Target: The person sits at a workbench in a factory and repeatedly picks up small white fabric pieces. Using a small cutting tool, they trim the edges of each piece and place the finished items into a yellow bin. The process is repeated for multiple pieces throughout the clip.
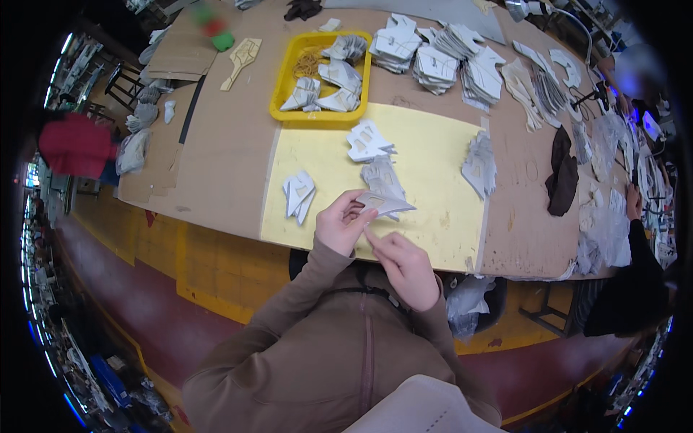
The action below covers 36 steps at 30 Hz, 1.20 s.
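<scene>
My left hand (341, 223) is closed on a light grey cut-out piece (386, 203) with an opening in it, thumb on top and fingers curled beneath. Just below it, my right hand (408, 269) is closed, its fingertips pressed together close to the left thumb. Whatever those fingertips may hold is too small to make out. Beyond the held piece lies a fanned row of similar grey pieces (380, 175), with a whiter stack (367, 141) at its far end. A small stack (298, 193) rests to the left, and another grey stack (478, 165) to the right.
A yellow sheet (433, 238) covers part of the brown table (224, 159). At the back stands a yellow tray (277, 102) holding grey stacks and rubber bands, beside more white stacks (437, 66). Dark brown cloth (561, 173) lies right. Another person's dark sleeve (635, 267) reaches the right edge.
</scene>
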Motion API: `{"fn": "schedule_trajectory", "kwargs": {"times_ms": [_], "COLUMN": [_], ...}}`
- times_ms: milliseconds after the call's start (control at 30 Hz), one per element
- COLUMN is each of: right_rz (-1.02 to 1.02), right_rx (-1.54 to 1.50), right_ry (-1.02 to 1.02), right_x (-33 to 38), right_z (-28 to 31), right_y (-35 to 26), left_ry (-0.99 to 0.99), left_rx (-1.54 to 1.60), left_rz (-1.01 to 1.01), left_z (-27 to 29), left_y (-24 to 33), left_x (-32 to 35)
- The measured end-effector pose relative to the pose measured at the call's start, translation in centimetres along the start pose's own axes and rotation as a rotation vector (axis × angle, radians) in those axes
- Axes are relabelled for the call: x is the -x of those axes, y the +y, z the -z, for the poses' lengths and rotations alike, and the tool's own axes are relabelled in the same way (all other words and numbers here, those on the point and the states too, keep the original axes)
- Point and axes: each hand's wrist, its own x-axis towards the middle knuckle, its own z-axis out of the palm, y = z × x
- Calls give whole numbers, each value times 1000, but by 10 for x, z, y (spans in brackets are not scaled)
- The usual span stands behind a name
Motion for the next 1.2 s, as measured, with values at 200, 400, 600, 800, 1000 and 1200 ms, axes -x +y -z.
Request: {"fn": "schedule_trajectory", "kwargs": {"times_ms": [200, 400, 600, 800, 1000, 1200], "right_rz": [-142, 87, 68, -451, -1181, -591], "right_rx": [96, 587, 152, 219, -562, 516], "right_ry": [183, 676, 466, 689, 664, 405], "right_x": [1, 0, 95, 214, 288, 269], "right_z": [17, 24, -6, -93, -120, -85], "right_y": [24, 70, 86, 143, 179, 117], "left_ry": [187, 282, 375, 116, -270, -238], "left_rx": [-477, -964, -447, -251, -208, -142], "left_rz": [-171, -433, -343, -486, -371, -339], "left_z": [70, 130, 129, 78, 14, 17], "left_y": [-14, -18, -2, 0, -55, -86], "left_x": [-21, -43, -61, -77, -62, -56]}}
